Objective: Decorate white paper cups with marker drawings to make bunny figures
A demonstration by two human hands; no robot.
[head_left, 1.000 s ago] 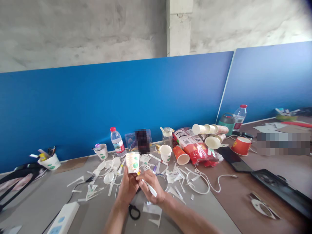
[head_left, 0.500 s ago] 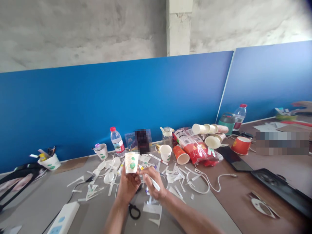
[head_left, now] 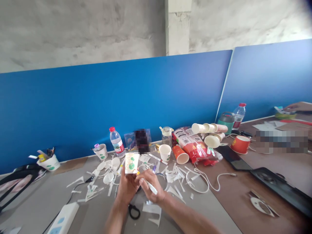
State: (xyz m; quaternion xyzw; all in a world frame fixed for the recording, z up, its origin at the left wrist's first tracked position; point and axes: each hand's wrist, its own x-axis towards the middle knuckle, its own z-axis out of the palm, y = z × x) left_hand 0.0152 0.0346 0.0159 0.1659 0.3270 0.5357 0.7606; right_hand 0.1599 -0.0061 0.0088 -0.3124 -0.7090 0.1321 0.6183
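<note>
My left hand (head_left: 129,186) holds a white paper cup (head_left: 132,163) by its lower part, with green leaf prints facing me and faint yellowish marks on its side. In my right hand (head_left: 152,183) is a white marker (head_left: 151,187), gripped like a pen, its yellow end pointing at the lower right edge of the cup. Whether the tip touches the cup I cannot tell. Below the hands lies a black scissor handle (head_left: 134,212); the rest of it is hidden. A cut paper piece (head_left: 153,213) is beside it.
White paper scraps (head_left: 175,175) litter the table. Behind stand a water bottle (head_left: 117,141), a paper cup (head_left: 165,152), a glass jar (head_left: 167,135) and a red cup package (head_left: 190,144). An orange cup (head_left: 180,155) lies sideways. A power strip (head_left: 63,218) sits front left; another person's hand (head_left: 298,107) is far right.
My right hand has shifted slightly left, bringing the marker closer to the cup. The other person's hand at far right has moved a little left. My left hand stays nearly in place.
</note>
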